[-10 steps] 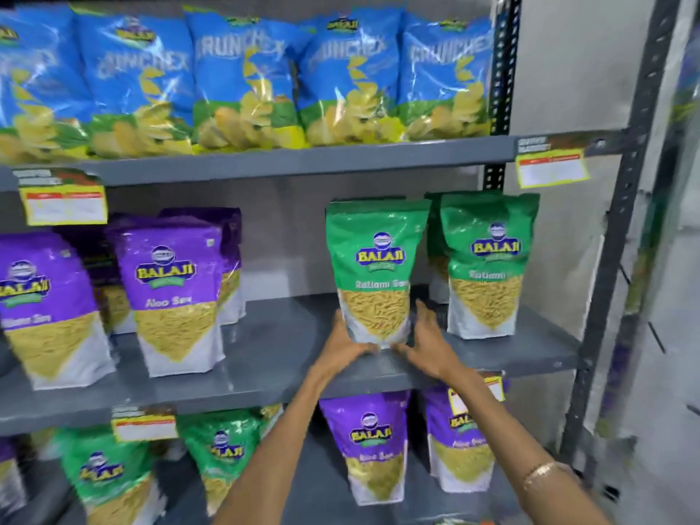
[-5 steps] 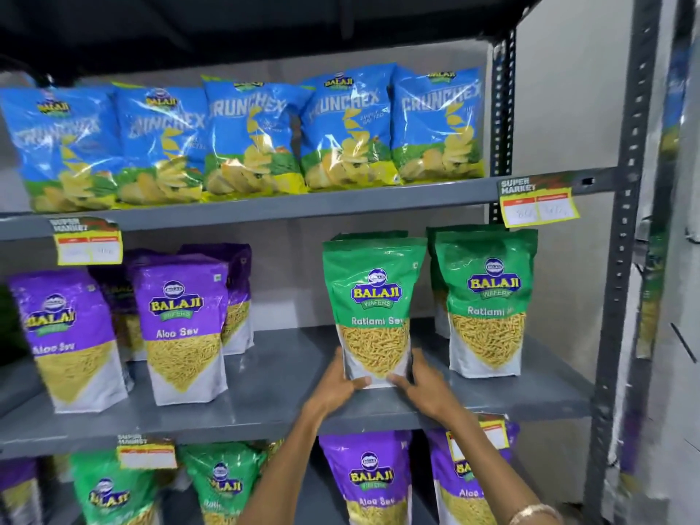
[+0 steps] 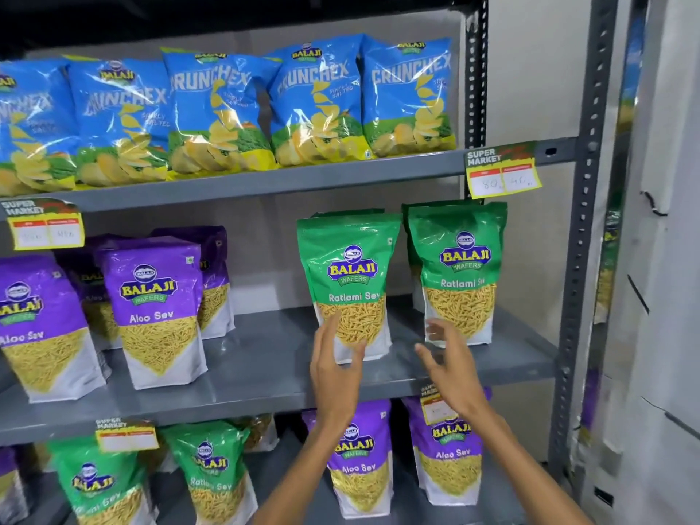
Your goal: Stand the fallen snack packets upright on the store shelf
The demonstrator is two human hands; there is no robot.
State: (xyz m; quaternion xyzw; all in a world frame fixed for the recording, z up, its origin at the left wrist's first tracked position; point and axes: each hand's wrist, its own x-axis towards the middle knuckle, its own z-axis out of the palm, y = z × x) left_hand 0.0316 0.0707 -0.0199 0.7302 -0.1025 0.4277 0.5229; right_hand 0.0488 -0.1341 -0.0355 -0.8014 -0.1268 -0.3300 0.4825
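Green packet (image 3: 350, 286) upright on middle shelf (image 3: 261, 377). Our left hand (image 3: 333, 367) open, fingertips at its base; right hand (image 3: 452, 363) open, empty. We release gently, check it stands square.

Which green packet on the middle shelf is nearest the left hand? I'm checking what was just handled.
The left green packet: the left hand overlaps its lower corner, while the right green packet stands beside the upright.

A shop: metal shelf (image 3: 265, 380) of snack packets (image 3: 350, 282) with supermarket price tags (image 3: 502, 170).
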